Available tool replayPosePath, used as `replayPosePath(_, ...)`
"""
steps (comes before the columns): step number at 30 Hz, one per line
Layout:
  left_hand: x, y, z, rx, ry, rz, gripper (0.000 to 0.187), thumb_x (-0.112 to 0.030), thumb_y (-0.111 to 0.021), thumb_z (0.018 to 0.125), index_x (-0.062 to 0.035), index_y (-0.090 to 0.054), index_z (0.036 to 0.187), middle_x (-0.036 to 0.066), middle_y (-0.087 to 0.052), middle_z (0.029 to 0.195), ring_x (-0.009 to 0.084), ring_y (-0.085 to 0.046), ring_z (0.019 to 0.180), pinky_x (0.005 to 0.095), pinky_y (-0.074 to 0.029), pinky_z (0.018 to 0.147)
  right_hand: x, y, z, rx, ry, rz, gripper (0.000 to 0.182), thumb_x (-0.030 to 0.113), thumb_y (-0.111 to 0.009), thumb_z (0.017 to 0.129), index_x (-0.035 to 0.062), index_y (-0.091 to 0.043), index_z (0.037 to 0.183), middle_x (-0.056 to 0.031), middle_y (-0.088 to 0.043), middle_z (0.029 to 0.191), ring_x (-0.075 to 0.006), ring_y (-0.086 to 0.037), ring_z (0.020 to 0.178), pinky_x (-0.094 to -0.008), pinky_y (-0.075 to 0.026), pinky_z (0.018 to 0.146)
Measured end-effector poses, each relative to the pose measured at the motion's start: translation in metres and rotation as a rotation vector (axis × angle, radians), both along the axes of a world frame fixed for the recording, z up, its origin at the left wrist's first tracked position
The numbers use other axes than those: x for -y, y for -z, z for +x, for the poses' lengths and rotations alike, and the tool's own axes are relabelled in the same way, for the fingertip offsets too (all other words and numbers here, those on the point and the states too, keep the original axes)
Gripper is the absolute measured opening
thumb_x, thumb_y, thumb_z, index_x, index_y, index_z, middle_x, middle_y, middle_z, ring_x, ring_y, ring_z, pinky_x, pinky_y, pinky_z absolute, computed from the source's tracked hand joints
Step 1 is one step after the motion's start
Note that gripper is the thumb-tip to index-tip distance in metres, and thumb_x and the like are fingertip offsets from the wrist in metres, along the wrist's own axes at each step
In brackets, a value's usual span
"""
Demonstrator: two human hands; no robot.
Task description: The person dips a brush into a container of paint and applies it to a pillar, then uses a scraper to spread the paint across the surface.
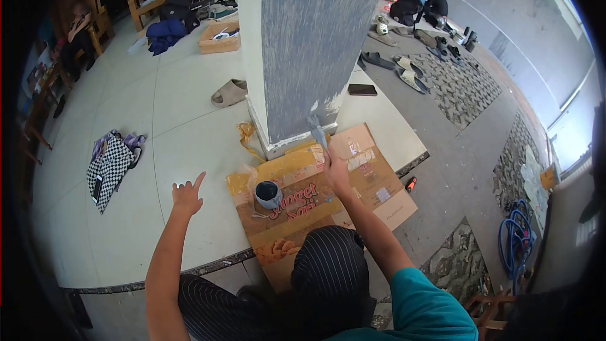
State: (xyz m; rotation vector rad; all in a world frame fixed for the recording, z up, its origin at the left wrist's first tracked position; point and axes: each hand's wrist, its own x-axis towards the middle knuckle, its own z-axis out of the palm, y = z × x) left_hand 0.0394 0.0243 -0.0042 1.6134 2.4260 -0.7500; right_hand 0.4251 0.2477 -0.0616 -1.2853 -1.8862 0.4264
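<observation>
My right hand point(337, 169) grips a paintbrush point(317, 131), with its grey-coated bristles at the lower part of a square pillar point(312, 44). The pillar's face is streaked grey, with bare whitish patches near the bottom edge. Over the tiled floor on the left, my left hand point(187, 198) is held out with nothing in it, its index finger stretched. A flattened cardboard box point(297, 230) lies at the pillar's foot, between my knees and the pillar. On it stands a small paint-smeared pot point(268, 195) with a dark inside.
A phone point(362, 90) lies on the ledge right of the pillar. Crumpled yellow tape point(247, 136) and a slipper point(229, 93) are to its left. A checkered cloth point(112, 164), a wooden box point(219, 37) and a blue hose point(516, 237) lie farther out. A person point(78, 35) sits far left.
</observation>
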Motion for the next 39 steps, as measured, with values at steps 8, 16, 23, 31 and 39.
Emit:
replayPosePath(8, 0.0, -0.002, 0.003, 0.017, -0.022, -0.013, 0.099, -0.038, -0.067, 0.085, -0.0344, 0.004, 0.154, 0.014, -0.059, 0.125, 0.031, -0.06, 0.112, 0.053, -0.034, 0.107, -0.029, -0.037, -0.021, -0.345, 0.016, 0.339, 0.037, 0.015, -0.056, 0.097, 0.0024, -0.053, 0.132, -0.0269, -0.064, 0.082, -0.0416, -0.064, 0.073, -0.0455, -0.049, 0.062)
replayPosePath(16, 0.005, -0.005, 0.002, 0.007, -0.017, 0.012, 0.098, -0.036, -0.067, 0.085, -0.0345, 0.003, 0.154, 0.013, -0.06, 0.123, 0.0303, -0.061, 0.11, 0.0522, -0.034, 0.106, -0.009, 0.023, 0.014, -0.047, -0.068, 0.06, 0.039, 0.012, -0.055, 0.097, 0.0008, -0.051, 0.134, -0.0265, -0.063, 0.079, -0.0354, -0.062, 0.068, -0.0403, -0.048, 0.064)
replayPosePath(23, -0.002, 0.004, -0.002, 0.04, -0.021, 0.006, 0.099, -0.037, -0.068, 0.085, -0.0345, 0.002, 0.154, 0.016, -0.061, 0.121, 0.033, -0.061, 0.109, 0.0554, -0.034, 0.108, -0.036, -0.027, -0.02, -0.347, -0.054, 0.363, 0.039, 0.013, -0.054, 0.097, 0.0024, -0.052, 0.134, -0.027, -0.062, 0.08, -0.0357, -0.062, 0.069, -0.0414, -0.048, 0.064)
replayPosePath(31, 0.002, 0.007, -0.004, 0.013, -0.003, 0.01, 0.1, -0.037, -0.067, 0.085, -0.0342, 0.004, 0.154, 0.013, -0.06, 0.123, 0.0309, -0.061, 0.111, 0.0523, -0.034, 0.106, -0.007, 0.024, 0.011, -0.115, -0.06, 0.017, 0.038, 0.01, -0.054, 0.097, 0.0015, -0.052, 0.134, -0.0291, -0.062, 0.088, -0.0373, -0.064, 0.076, -0.0422, -0.048, 0.066)
replayPosePath(39, -0.001, 0.005, -0.002, 0.024, -0.029, -0.01, 0.101, -0.037, -0.068, 0.085, -0.0345, 0.006, 0.154, 0.014, -0.06, 0.124, 0.0314, -0.061, 0.111, 0.0535, -0.034, 0.107, -0.055, -0.051, -0.004, -0.361, 0.042, 0.279, 0.039, 0.01, -0.054, 0.096, 0.0021, -0.051, 0.134, -0.0262, -0.064, 0.092, -0.0384, -0.063, 0.076, -0.0408, -0.049, 0.069)
